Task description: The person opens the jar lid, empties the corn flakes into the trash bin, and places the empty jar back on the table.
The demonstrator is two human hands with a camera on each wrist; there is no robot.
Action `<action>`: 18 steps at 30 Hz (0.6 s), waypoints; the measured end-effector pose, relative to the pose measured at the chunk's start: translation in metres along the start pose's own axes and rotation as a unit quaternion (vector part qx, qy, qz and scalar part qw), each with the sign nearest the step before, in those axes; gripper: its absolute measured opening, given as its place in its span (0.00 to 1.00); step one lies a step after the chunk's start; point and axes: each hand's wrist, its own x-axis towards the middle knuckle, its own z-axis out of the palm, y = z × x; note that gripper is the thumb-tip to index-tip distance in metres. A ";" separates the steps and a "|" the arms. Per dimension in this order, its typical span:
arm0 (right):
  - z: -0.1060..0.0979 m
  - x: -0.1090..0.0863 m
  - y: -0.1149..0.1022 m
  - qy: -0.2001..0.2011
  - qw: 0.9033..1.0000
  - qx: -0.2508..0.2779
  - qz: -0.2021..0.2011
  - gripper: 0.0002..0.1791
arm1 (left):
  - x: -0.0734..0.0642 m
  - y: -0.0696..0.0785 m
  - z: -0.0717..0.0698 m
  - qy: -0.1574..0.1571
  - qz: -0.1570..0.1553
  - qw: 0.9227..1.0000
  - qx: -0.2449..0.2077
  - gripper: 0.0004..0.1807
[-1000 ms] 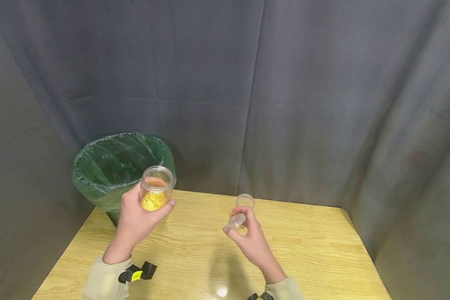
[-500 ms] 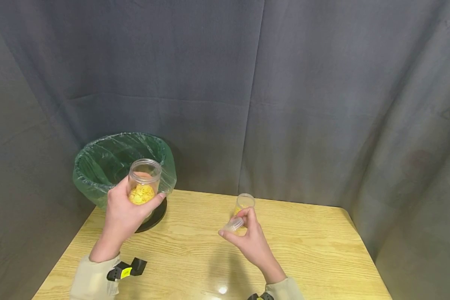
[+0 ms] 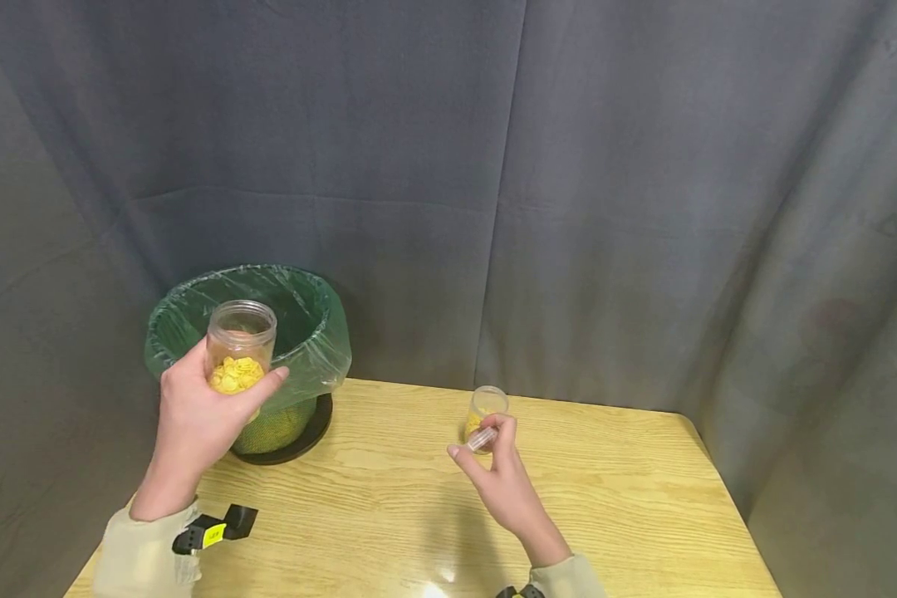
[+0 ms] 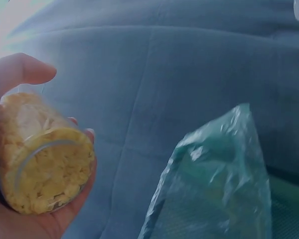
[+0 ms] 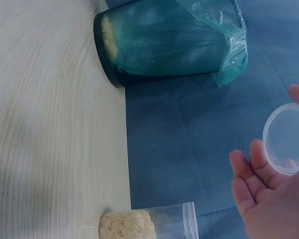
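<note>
My left hand [image 3: 194,419] grips a clear, lidless plastic jar [image 3: 241,349] in front of the bin's near rim. Yellow flakes fill its lower part, and the left wrist view shows them through the jar's base [image 4: 52,172]. Between thumb and fingers of my right hand [image 3: 510,486] a clear round lid [image 3: 482,439] is pinched, tilted on edge. Just behind that hand a second clear jar [image 3: 489,403] stands upright on the table, lidless, with similar flakes inside. Part of it is hidden by the right hand in the head view.
A mesh waste bin [image 3: 280,428] with a green plastic liner [image 3: 321,353] stands at the table's back left, on a dark round base. Grey curtains [image 3: 605,208] hang behind and on both sides of the wooden table [image 3: 605,515].
My left hand has moved left and slightly up with its jar, uncovering the bin's lower part. The lid has turned a little in my right hand, which stays about in place.
</note>
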 end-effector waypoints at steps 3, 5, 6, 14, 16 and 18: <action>0.001 0.000 0.001 0.001 1.000 0.007 -0.001 0.31 | 0.004 -0.003 -0.006 0.003 -0.003 1.000 0.013 0.22; 0.001 0.000 0.000 0.004 1.000 0.007 -0.002 0.31 | 0.006 -0.006 -0.009 0.006 -0.008 1.000 0.024 0.22; 0.001 0.000 0.000 0.006 1.000 0.005 -0.003 0.31 | 0.007 -0.007 -0.011 0.006 -0.011 1.000 0.027 0.22; 0.001 0.001 0.002 0.020 0.999 -0.025 0.000 0.27 | 0.014 -0.012 -0.021 0.007 -0.031 0.998 0.056 0.22; 0.001 0.001 0.002 0.020 1.000 -0.022 -0.004 0.28 | 0.015 -0.014 -0.023 0.006 -0.031 0.998 0.058 0.22; 0.002 0.002 0.003 0.017 1.000 -0.019 -0.008 0.28 | 0.015 -0.015 -0.024 0.005 -0.030 0.998 0.064 0.22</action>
